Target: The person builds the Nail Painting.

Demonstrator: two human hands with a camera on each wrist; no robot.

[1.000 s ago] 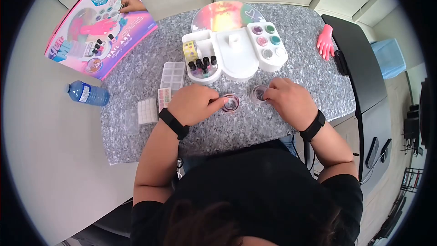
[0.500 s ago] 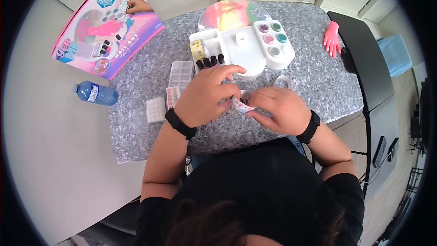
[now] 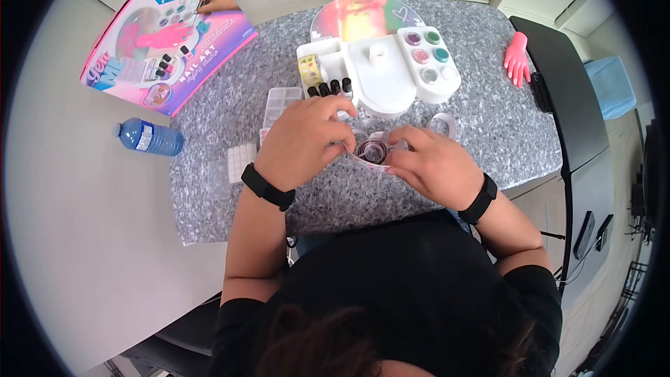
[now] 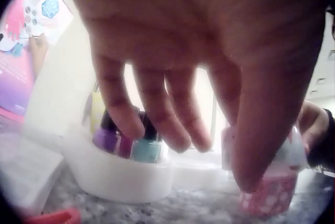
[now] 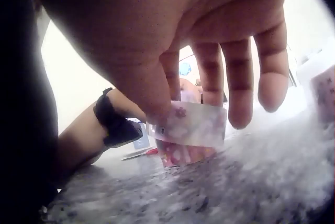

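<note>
A pink patterned roll of tape (image 3: pixel 372 151) stands on the granite-look tabletop between the two hands. A whitish translucent strip with pink flowers (image 5: pixel 201 124) curves round it at its upper part. My left hand (image 3: pixel 307 136) pinches one side of the strip between thumb and forefinger, its other fingers spread loosely. On the other side, my right hand (image 3: pixel 436 164) pinches the strip with thumb and fingertips. Another roll of tape (image 3: pixel 442 126) rests just beyond the right hand. Part of the pink roll (image 4: pixel 268 195) shows under the left thumb in the left wrist view.
A white nail-art station (image 3: pixel 380 91) with glitter pots and dark-capped polish bottles (image 3: pixel 335 87) stands behind the hands. To the left are compartment boxes (image 3: pixel 283 101), a water bottle (image 3: pixel 150 137) and a large printed box (image 3: pixel 167 35). A pink model hand (image 3: pixel 517 59) lies far right.
Both hands have come together at the pink roll from their separate rolls, and now hold the strip round it. The right hand has let go of the other roll, left behind it.
</note>
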